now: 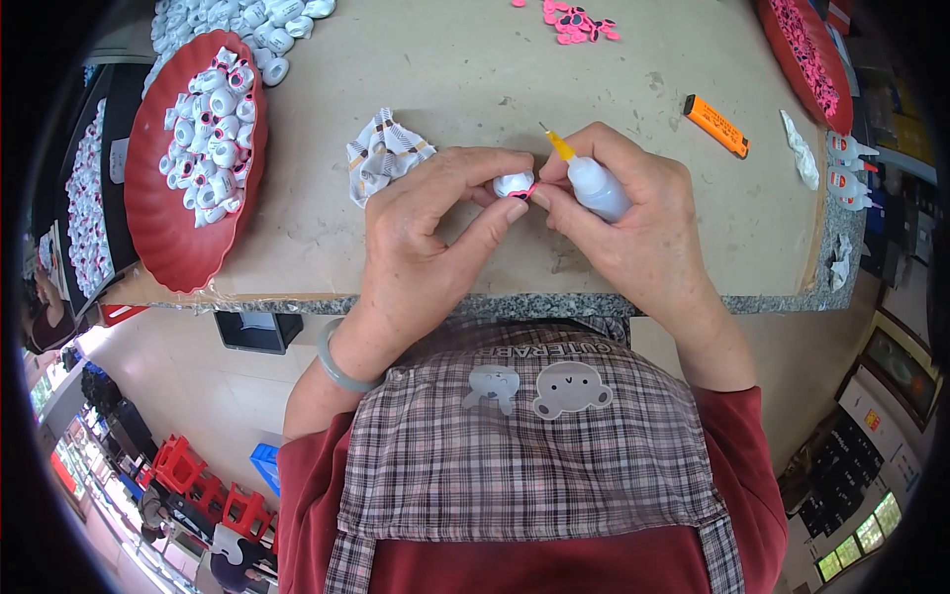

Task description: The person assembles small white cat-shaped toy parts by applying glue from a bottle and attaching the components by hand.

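Observation:
Between the thumb and forefinger of my left hand is a small white rounded piece. On its lower edge sits a pink-and-black piece. My right hand is closed around a white squeeze bottle with a yellow needle tip, which points up and to the left, away from the white piece. The thumb and fingertip of that same hand reach the pink edge. Beside my left hand lies a crumpled checked cloth.
A red scalloped tray of white pieces with pink parts stands at left, below a white pile. Pink pieces lie at the far side. An orange box cutter, another red tray and small bottles are at right.

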A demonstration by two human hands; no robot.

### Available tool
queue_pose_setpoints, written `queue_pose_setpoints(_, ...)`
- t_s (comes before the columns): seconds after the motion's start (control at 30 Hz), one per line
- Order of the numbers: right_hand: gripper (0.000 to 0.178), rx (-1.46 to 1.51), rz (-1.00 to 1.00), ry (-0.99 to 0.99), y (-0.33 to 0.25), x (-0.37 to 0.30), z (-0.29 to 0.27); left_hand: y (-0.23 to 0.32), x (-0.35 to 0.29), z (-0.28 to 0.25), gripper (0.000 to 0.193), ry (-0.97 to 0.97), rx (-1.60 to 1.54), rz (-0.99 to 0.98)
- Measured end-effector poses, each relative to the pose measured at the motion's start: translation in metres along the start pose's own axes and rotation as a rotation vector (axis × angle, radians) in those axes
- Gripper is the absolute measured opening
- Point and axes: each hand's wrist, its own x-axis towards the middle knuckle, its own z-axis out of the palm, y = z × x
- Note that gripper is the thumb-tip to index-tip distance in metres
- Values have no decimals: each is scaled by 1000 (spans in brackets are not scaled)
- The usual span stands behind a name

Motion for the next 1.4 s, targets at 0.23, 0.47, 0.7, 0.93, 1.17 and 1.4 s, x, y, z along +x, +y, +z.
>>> queue_pose_setpoints(0.23,20,-35,-170,118,9,-3,9,1,-1,1,22,5,-64,41)
queue_pose_setpoints(0.47,22,23,-183,171,16,-4,13,2,-4,0,23,-3,-152,-67)
queue_pose_setpoints(0.7,26,130,-107,169,21,-2,16,-3,-7,-3,22,-41,-328,-188)
queue_pose_setpoints(0.93,26,306,25,101,18,-3,13,3,-7,-1,28,-45,-476,-210)
queue_pose_setpoints(1.17,22,638,106,72,11,-2,8,11,1,-4,33,5,-651,-275)
queue_pose_setpoints(1.4,23,377,-84,122,11,-3,13,7,0,-2,27,36,-474,-89)
